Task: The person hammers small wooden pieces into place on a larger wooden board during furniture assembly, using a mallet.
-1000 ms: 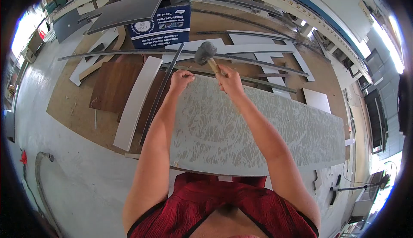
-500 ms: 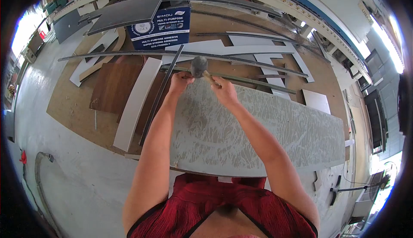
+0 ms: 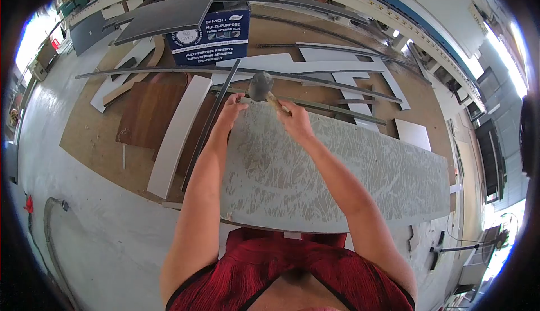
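My right hand (image 3: 295, 122) is closed around the wooden handle of a mallet (image 3: 261, 86) with a dark, rounded head. The mallet head is over the far-left end of a large panel (image 3: 337, 170), whose top is pale grey-green with streaky marks. At that same corner is my left hand (image 3: 230, 113), its thumb and fingers apart beside the panel's edge. Whether its fingertips touch the edge is hard to make out. Just left of this hand lies a long dark strip (image 3: 216, 111).
Beyond the panel, a blue adhesive box (image 3: 211, 35) supports a dark board (image 3: 163, 21). Long dark strips (image 3: 337, 89) and white offcuts (image 3: 256, 63) lie across the brown board. To the left are a white plank (image 3: 180, 136) and a brown wood panel (image 3: 149, 111).
My left hand's thumb and fingers have come apart, and it has shifted slightly at the panel corner. The mallet and my right hand have barely moved.
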### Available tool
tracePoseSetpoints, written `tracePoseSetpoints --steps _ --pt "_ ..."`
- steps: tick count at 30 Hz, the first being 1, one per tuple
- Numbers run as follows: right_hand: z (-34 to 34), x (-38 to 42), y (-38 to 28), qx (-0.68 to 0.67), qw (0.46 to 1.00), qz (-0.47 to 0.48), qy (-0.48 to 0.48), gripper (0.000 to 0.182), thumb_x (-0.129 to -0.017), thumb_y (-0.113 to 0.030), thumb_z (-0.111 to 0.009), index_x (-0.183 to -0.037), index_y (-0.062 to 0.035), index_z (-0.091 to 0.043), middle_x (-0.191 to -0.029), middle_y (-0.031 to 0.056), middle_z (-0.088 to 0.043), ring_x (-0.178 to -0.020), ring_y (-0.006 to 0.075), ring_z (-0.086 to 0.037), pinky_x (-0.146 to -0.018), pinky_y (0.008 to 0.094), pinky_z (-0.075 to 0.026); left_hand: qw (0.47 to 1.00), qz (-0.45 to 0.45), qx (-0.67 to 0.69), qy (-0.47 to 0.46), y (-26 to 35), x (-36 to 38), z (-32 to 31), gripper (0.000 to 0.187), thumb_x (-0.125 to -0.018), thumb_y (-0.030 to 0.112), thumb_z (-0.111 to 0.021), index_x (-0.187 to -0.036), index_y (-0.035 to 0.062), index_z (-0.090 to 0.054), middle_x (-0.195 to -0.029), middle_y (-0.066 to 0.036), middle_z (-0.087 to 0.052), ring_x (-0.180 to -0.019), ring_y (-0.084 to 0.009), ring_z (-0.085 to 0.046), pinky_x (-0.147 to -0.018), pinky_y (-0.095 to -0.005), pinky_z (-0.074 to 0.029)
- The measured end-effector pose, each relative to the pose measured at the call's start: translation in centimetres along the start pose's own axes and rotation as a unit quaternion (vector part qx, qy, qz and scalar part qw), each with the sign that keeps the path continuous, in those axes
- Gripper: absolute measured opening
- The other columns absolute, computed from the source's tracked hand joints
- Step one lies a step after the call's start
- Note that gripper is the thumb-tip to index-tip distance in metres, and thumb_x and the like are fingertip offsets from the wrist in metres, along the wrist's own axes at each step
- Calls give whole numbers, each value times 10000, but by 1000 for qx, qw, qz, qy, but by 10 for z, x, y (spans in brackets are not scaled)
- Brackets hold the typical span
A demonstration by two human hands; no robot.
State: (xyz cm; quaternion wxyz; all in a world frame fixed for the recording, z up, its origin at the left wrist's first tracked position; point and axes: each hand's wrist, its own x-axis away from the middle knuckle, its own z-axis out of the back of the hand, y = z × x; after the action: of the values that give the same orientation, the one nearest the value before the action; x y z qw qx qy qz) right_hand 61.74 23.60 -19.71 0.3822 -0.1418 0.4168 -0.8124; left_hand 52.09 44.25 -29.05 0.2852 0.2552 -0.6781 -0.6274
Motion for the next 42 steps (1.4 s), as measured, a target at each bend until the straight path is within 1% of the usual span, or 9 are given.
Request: tracePoseSetpoints --steps 3,6,17,20,23,26,31,38,42 --pt "6 4 -17 1 1000 -10 2 400 -782 -213 -598 -1174 -151 -553 -1034 142 -618 -942 332 -579 -780 413 -455 999 30 -5 -16 18 12 -2 489 -714 54 -628 -1187 76 -506 -1075 -71 -518 -1005 -198 -508 -926 -341 -338" --pt "4 8 -21 116 993 -6 -22 390 -790 -226 -595 -1175 -176 -555 -1018 145 -620 -944 337 -577 -775 414 -455 998 50 31 -33 13 5 0 487 -720 22 -611 -1193 80 -509 -1130 -82 -516 -1031 -197 -503 -935 -347 -336" --pt "3 20 -5 56 998 -30 -11 379 -791 -227 -594 -1165 -184 -558 -940 157 -628 -862 321 -600 -724 402 -459 998 34 59 -13 8 2 6 527 -732 -20 -575 -1245 15 -460 -1158 -135 -541 -1014 -220 -527 -858 -307 -403" --pt "19 41 -1 71 996 -43 -28 384 -782 -213 -602 -1161 -174 -552 -898 159 -631 -816 338 -600 -690 392 -460 996 46 -74 25 37 18 17 476 -748 -8 -561 -1215 -9 -472 -1082 -147 -567 -912 -215 -575 -771 -306 -463" --pt "42 80 6 108 994 -21 -12 386 -777 -180 -604 -1158 -160 -547 -924 154 -621 -822 347 -593 -692 398 -459 996 84 -14 20 43 19 32 395 -765 13 -543 -1157 -23 -505 -965 -145 -595 -788 -196 -606 -631 -309 -512" --pt "54 117 17 113 992 39 31 391 -768 -140 -608 -1153 -153 -545 -930 145 -599 -822 348 -583 -691 402 -458 990 64 -121 35 57 15 37 351 -780 28 -533 -1127 -16 -520 -859 -132 -603 -701 -186 -612 -521 -315 -519" --pt "48 139 35 188 968 153 55 406 -730 -118 -638 -1128 -142 -560 -856 101 -544 -816 309 -540 -694 388 -441 939 -84 -319 96 36 -35 43 126 -688 108 -617 -803 62 -637 -805 -122 -654 -764 -284 -631 -703 -369 -491" --pt "34 142 41 272 941 168 108 413 -743 -149 -628 -1145 -124 -532 -840 61 -514 -780 266 -505 -692 394 -417 864 -154 -470 98 65 -54 34 67 -695 131 -608 -731 88 -646 -772 -127 -648 -768 -305 -623 -690 -401 -492" --pt "34 141 40 285 939 163 104 415 -753 -151 -620 -1155 -109 -525 -850 66 -529 -776 268 -515 -678 395 -418 825 -162 -541 8 62 -71 -2 79 -715 142 -588 -729 102 -654 -787 -132 -646 -779 -302 -623 -701 -409 -493"
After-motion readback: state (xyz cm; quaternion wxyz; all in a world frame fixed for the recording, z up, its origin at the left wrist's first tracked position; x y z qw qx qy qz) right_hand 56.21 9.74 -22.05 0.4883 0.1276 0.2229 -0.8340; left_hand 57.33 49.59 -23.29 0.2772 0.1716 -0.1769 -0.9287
